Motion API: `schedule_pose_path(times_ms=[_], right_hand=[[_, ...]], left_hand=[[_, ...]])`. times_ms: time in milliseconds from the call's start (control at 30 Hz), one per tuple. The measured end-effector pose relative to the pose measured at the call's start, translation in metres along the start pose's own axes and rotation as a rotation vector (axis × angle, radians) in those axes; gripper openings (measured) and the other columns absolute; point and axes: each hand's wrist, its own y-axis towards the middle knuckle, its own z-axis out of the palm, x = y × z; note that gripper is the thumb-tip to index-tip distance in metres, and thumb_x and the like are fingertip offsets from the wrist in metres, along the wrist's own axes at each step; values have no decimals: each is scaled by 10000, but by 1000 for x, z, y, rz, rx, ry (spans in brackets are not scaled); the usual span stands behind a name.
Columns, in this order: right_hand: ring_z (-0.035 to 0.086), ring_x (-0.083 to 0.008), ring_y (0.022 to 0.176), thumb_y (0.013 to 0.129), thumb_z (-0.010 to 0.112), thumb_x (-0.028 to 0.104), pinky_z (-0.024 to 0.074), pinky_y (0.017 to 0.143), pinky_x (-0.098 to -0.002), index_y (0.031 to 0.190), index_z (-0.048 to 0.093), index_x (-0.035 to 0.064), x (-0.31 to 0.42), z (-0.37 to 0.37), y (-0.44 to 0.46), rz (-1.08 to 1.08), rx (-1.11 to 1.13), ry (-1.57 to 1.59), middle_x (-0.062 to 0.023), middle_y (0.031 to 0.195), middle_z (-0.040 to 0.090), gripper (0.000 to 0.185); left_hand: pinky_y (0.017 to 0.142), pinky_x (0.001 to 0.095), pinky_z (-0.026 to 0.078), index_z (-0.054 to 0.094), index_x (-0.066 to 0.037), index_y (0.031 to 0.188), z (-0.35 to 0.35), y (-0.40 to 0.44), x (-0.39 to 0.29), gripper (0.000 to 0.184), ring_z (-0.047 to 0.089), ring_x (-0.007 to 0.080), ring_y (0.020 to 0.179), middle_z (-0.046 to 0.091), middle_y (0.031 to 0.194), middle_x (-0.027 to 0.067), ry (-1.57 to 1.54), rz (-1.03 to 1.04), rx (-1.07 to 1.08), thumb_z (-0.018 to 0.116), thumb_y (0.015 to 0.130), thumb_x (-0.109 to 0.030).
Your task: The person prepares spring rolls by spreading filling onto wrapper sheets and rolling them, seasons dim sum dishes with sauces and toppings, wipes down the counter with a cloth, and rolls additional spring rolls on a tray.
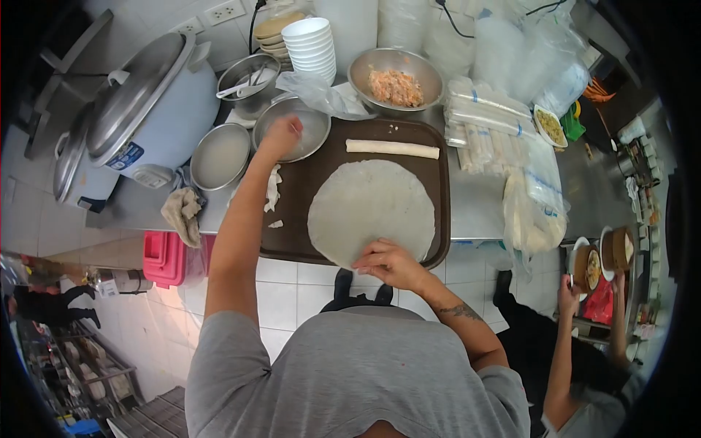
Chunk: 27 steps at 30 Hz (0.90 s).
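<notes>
Off-white and thin, a round sheet (369, 201) lies flat on a brown tray (292, 226), and we find the right hand (396, 264) at its near edge. That hand comes in from the right, back upward, its fingers bent and pointing left over the sheet's rim; we see the fingers close together, but cannot tell whether they pinch the edge or only rest on it. The left hand (282, 136) is farther forward and to the left, at the end of an outstretched left arm (244, 226), its fingers curled above a shiny metal bowl (317, 131); we cannot tell whether it has hold of anything. From the right hand the sheet spreads forward as a nearly even disc, smooth and matt, about as wide as it is long. Past its far side, to the right of the left hand, we see a pale roll (392, 149), slim and smooth, its long axis running left to right, the right end a touch nearer us. On the tray, nearer than the left hand, lie torn white scraps (272, 190). Ahead and to the right of the left hand, a second bowl (358, 73) holds a crumbly orange-and-white mix (396, 87)
</notes>
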Motion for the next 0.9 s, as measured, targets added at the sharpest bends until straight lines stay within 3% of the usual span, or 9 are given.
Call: schedule_pose_path(times_ms=[33, 167, 300, 333, 400, 500, 633, 733, 900], right_hand=[[569, -275, 981, 810, 749, 225, 466, 881, -392, 1136, 690, 112, 4, -1, 3, -30, 8, -20, -63, 1029, 631, 350], [554, -312, 1025, 800, 756, 205, 455, 928, -401, 1158, 675, 104, 16, -21, 2, 178, -152, 221, -107, 1119, 602, 380], [510, -326, 1058, 802, 722, 183, 438, 924, -417, 1131, 637, 84, -19, -32, -9, 230, -385, -476, -113, 1097, 566, 354], [507, -325, 1062, 797, 723, 180, 435, 926, -419, 1136, 634, 89, -23, -31, -11, 239, -391, -494, -110, 1103, 561, 361], [500, -324, 1071, 788, 726, 174, 429, 929, -424, 1144, 628, 100, -29, -28, -12, 253, -405, -528, -104, 1115, 552, 376], [491, -325, 1089, 787, 728, 178, 420, 939, -426, 1128, 634, 113, -26, -27, -13, 278, -412, -491, -98, 1144, 545, 360], [493, -328, 1095, 785, 735, 188, 421, 948, -423, 1124, 643, 124, -33, -25, -15, 282, -450, -488, -101, 1146, 551, 357], [494, -330, 1100, 784, 739, 195, 421, 956, -420, 1117, 652, 125, -30, -24, -13, 293, -460, -469, -103, 1146, 556, 350], [496, -327, 1111, 786, 730, 210, 417, 963, -428, 1110, 655, 127, -30, -25, -14, 298, -456, -453, -103, 1150, 555, 343]], left_hand=[[688, 310, 509, 607, -55, 1034, -7, 1, -6, 183, 626, 177, 796, 637, 946, 90, -271, -126, -43, 655, 857, -53], [586, 271, 494, 617, -26, 965, 0, -29, -41, 111, 601, 123, 682, 637, 847, 54, -957, 51, 32, 638, 856, -34], [588, 250, 493, 654, -66, 934, 100, -51, -96, 109, 605, 101, 700, 657, 862, 19, -711, 146, 327, 629, 832, -35], [653, 324, 517, 644, -63, 870, 148, -47, -87, 66, 626, 156, 733, 643, 838, 35, -707, 182, 434, 621, 817, -30], [715, 398, 505, 618, -60, 813, 221, -67, -108, 83, 631, 256, 813, 614, 824, 89, -173, 496, 20, 575, 816, 11], [760, 437, 489, 601, -60, 801, 228, -46, -79, 108, 606, 336, 889, 588, 853, 150, 119, 574, -379, 559, 799, 39], [772, 471, 465, 573, -37, 898, 149, -74, -51, 143, 580, 365, 864, 576, 889, 164, 317, 228, -592, 550, 780, 42], [754, 482, 460, 555, -32, 910, 167, -111, -46, 138, 575, 375, 855, 564, 891, 170, -4, 578, -267, 538, 792, 40], [773, 487, 473, 547, -48, 917, 120, -98, -52, 111, 590, 374, 892, 556, 906, 179, 227, 357, -371, 538, 836, 27]])
